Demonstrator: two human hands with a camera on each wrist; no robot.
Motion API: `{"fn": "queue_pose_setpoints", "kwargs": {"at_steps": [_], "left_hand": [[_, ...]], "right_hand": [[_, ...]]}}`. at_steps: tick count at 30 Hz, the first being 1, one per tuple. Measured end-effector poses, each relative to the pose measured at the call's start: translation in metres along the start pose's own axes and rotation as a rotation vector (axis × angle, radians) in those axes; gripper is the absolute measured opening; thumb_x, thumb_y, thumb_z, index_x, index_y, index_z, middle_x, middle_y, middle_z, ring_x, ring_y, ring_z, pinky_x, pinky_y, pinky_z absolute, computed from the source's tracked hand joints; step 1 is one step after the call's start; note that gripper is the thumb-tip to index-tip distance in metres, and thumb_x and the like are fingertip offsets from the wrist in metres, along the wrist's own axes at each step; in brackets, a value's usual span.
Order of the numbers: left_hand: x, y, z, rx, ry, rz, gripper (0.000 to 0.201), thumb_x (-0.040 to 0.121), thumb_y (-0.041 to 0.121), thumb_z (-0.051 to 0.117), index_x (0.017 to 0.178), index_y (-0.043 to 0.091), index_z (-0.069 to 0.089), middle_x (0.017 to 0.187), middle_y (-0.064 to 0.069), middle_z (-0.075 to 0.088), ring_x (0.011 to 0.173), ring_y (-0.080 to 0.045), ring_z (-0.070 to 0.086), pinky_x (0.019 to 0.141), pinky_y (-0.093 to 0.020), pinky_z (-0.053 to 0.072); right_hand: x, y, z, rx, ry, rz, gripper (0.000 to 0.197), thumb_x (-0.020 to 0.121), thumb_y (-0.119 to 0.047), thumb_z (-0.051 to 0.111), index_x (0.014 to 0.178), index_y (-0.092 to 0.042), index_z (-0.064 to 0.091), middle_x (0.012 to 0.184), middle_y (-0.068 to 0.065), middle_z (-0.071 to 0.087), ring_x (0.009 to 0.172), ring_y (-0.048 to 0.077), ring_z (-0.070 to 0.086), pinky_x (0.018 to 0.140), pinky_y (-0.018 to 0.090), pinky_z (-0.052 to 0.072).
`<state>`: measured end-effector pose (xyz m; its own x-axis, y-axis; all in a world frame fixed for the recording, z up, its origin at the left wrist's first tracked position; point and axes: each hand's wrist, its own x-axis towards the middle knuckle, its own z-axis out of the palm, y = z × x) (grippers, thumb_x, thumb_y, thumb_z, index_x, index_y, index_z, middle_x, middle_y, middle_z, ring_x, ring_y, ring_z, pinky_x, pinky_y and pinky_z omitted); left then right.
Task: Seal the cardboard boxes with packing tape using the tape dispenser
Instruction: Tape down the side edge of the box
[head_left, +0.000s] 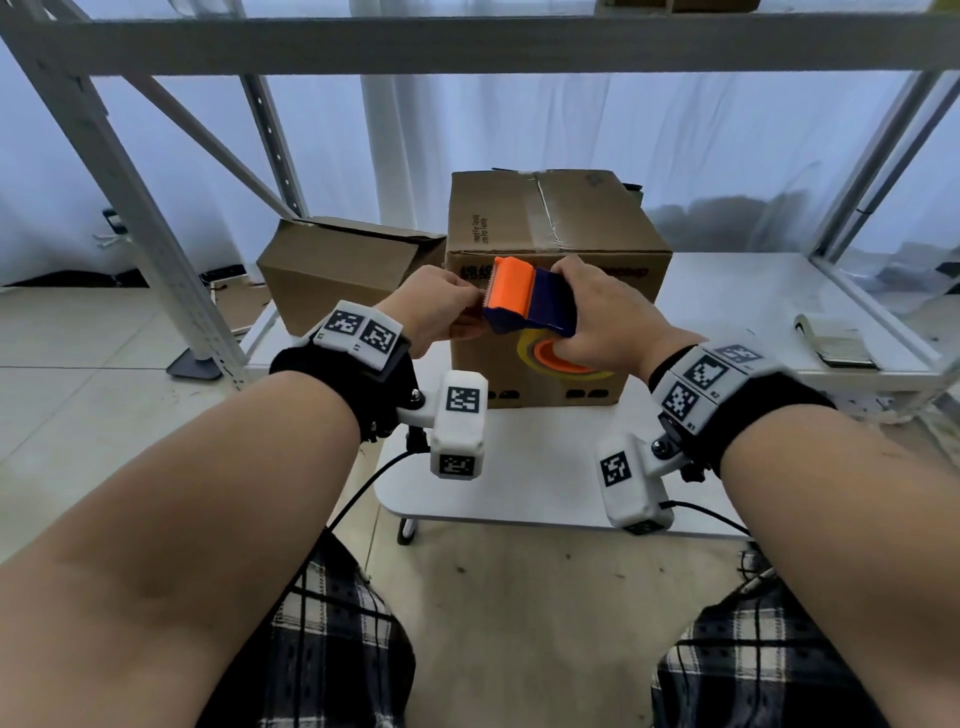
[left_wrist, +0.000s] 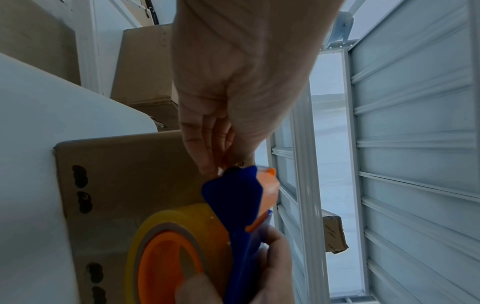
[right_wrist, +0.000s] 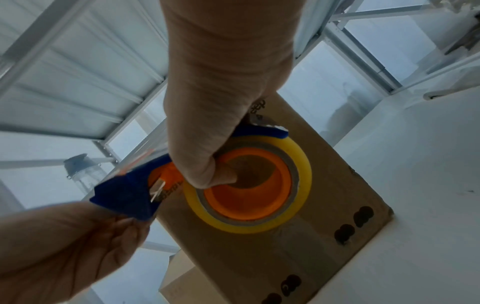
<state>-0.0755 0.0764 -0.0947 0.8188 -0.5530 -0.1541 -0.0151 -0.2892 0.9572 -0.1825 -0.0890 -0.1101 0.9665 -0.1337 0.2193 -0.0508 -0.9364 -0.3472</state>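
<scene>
the tape dispenser (head_left: 530, 301) is up in the air, right in front of the big cardboard box (head_left: 550, 244), and it hides part of the box's front side. it is blue with an orange top, and a yellowish roll of clear tape (right_wrist: 249, 189) sits on its orange hub. my right hand (head_left: 608, 317) is clamped on the dispenser: the fingers are wrapped over the blue body and the thumb (right_wrist: 210, 170) is tucked into the hole of the orange hub. my left hand (head_left: 441, 306) is at the cutter end of the dispenser, on the side away from the roll. its fingertips (left_wrist: 207, 164) are pressed together in a pinch right at the blue nose, but i cannot tell if they have the tape end between them. the two hands are close together, with only the dispenser between them.

the big cardboard box stands on a white table (head_left: 727, 291). an old strip of clear tape runs across its top. a smaller cardboard box (head_left: 337, 265) sits just beside the big box, on its left, with its flap up. a small notebook (head_left: 836, 343) lies well to the right of the big box, on the same table.
</scene>
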Motion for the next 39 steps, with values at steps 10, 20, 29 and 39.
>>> {"fn": "queue_pose_setpoints", "kwargs": {"at_steps": [10,20,29,39], "left_hand": [[-0.008,0.03,-0.027,0.105,0.062,0.163,0.021,0.083,0.015,0.072,0.092,-0.004,0.066,0.087,-0.02,0.068,0.071,-0.017,0.067,0.069,-0.025,0.059],[-0.01,0.019,-0.074,0.122,0.263,0.193,0.015,0.088,0.009,0.065,0.077,0.005,0.058,0.066,-0.008,0.065,0.065,-0.021,0.062,0.076,-0.035,0.056],[0.0,0.028,-0.068,0.155,0.411,0.188,0.026,0.087,0.021,0.066,0.065,0.011,0.055,0.059,-0.002,0.061,0.049,-0.013,0.051,0.058,-0.026,0.045],[0.012,0.029,-0.052,0.334,0.41,0.105,0.039,0.09,0.027,0.06,0.056,0.009,0.06,0.064,-0.004,0.063,0.056,-0.012,0.052,0.057,-0.025,0.038]], "right_hand": [[0.008,-0.021,-0.036,-0.059,0.044,-0.087,0.062,0.079,-0.05,0.065,0.131,-0.028,0.041,0.103,-0.003,0.056,0.093,0.018,0.056,0.078,0.032,0.048],[-0.007,-0.002,-0.081,-0.351,-0.078,0.067,0.083,0.082,-0.063,0.055,0.148,-0.047,0.006,0.108,-0.003,0.048,0.104,0.02,0.052,0.082,0.038,0.048],[0.013,-0.029,-0.104,-0.623,-0.049,-0.023,0.058,0.092,-0.057,0.044,0.144,-0.055,0.017,0.118,0.0,0.049,0.107,0.023,0.049,0.084,0.033,0.037],[0.045,-0.055,-0.121,-0.842,-0.19,0.007,0.052,0.094,-0.048,0.05,0.142,-0.052,0.031,0.123,0.0,0.049,0.111,0.025,0.048,0.083,0.036,0.033]]}}
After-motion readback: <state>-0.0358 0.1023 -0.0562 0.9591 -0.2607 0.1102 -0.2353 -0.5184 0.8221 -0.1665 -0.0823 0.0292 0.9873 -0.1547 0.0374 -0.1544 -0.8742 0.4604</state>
